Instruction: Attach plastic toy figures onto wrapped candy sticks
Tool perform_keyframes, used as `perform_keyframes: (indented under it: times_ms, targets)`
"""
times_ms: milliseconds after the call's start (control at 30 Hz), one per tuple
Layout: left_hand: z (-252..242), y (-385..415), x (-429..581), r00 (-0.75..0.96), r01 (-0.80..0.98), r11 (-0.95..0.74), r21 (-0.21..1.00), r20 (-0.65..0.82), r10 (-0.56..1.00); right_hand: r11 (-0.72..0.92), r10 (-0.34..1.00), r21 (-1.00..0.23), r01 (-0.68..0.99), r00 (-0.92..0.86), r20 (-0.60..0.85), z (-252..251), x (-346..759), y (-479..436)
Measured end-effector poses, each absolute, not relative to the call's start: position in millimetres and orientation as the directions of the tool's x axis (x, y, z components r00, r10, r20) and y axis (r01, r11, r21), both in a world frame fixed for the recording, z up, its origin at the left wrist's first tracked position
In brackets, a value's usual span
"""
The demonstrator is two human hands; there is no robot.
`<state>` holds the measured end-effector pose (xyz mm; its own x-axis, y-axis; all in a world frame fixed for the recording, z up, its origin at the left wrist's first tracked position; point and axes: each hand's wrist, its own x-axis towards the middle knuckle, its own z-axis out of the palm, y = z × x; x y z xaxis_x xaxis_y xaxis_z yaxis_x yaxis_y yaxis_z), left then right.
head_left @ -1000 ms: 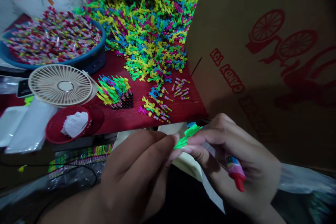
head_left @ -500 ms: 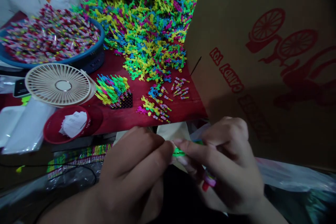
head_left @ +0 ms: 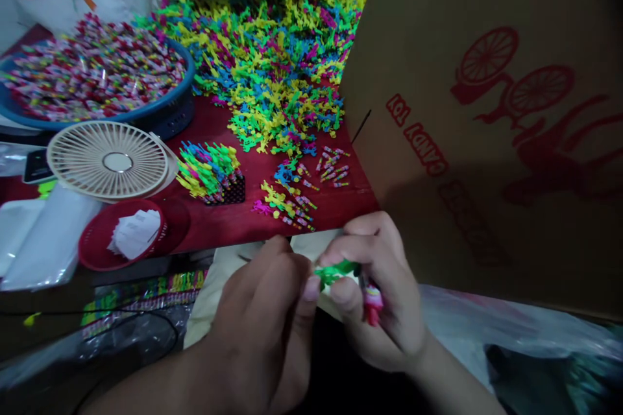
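Small green piece pinched between two hands

Nearest, in front of dark clothing, the left hand [head_left: 263, 311] is closed, its thumb and fingertips pinching one end of a green plastic piece [head_left: 335, 271]. The right hand [head_left: 389, 285] grips the other end between thumb and forefinger, with a red-tipped tube [head_left: 372, 305] tucked against its palm. The green piece sits in the air just off the worktop [head_left: 214, 227]; its outline is partly hidden by fingers.

It looks very light and thin, probably springy rather than rigid, and perhaps a little slick. Its narrow parts might bend or snap under a hard twist, so a fingertip pinch on the thickest section seems the safer hold.

Beyond the hands, loose figures [head_left: 275, 198] and small tubes [head_left: 335, 168] lie on the worktop, near a black perforated holder [head_left: 237, 191] packed with toys. To the left are a red basket [head_left: 90, 253] of paper slips and a fan [head_left: 107, 159]. Farther back stand a blue tub [head_left: 185, 94] and a multicoloured heap [head_left: 287, 45], beside a carton [head_left: 428, 32].
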<state>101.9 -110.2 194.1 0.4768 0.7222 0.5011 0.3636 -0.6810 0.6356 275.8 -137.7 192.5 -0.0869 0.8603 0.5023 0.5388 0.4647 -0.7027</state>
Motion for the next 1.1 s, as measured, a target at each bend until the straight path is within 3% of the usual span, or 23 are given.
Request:
perform_keyframes:
  times_ms: [233, 400, 500, 600, 767, 1100]
  targets:
    - [178.3, -98.3, 109.6, 0.477, 0.461, -0.670, 0.581, 0.475, 0.740, 0.299, 0.917, -0.773, 0.560, 0.057, 0.395, 177.6, 260.5, -129.3]
    - [178.5, -90.7, 100.4, 0.593, 0.379, -0.567, 0.731, 0.278, 0.755, 0.308, 0.923, -0.790, 0.530, 0.036, 0.384, 169.5, 267.6, -130.8]
    - [184.2, -92.5, 96.3, 0.640, 0.315, -0.484, 0.817, 0.193, 0.744, 0.332, 0.936, -0.808, 0.486, -0.063, 0.347, 171.6, 270.0, -133.5]
    - [186.4, -96.7, 95.0, 0.624, 0.254, -0.497, 0.830, 0.253, 0.740, 0.343, 0.939, -0.836, 0.429, -0.126, 0.320, 174.5, 266.7, -137.0]
    - [181.1, -101.3, 96.2, 0.518, 0.376, -0.557, 0.740, 0.330, 0.789, 0.340, 0.935, -0.827, 0.448, -0.064, 0.349, 170.4, 255.4, -138.7]
    - [185.7, -105.0, 91.2, 0.571, 0.355, -0.611, 0.708, 0.354, 0.741, 0.380, 0.912, -0.823, 0.422, -0.020, 0.411, 171.0, 243.4, -143.2]
